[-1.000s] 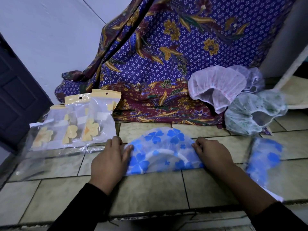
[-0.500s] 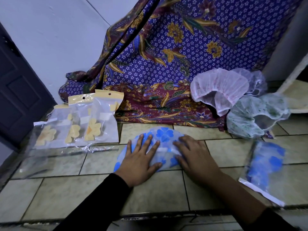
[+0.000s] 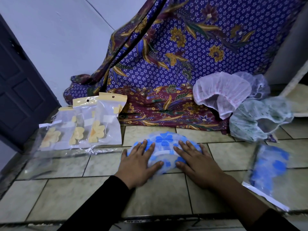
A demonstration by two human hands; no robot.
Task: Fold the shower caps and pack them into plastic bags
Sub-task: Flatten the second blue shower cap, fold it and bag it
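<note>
Left hand point(image 3: 138, 162) and right hand point(image 3: 195, 162) lie flat, fingers straight, gripping nothing, pressing the blue cap point(image 3: 164, 140) under their fingertips. It looks folded to a half-moon: long axis from hand to hand, curve pointing away from the wrists. Done: yellow packs point(image 3: 93, 127) beyond the left hand, a blue pack point(image 3: 270, 170) right of the right. Left: bagging this one, then the loose caps point(image 3: 220, 90) beyond the right hand

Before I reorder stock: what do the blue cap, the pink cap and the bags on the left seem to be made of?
Blue cap: probably thin plastic film; translucent, faint sheen, printed flowers.
Pink cap: looks like light non-woven or mesh fabric; matte, finely pleated, see-through.
Bags: clear glossy plastic, showing glare and creases.
</note>
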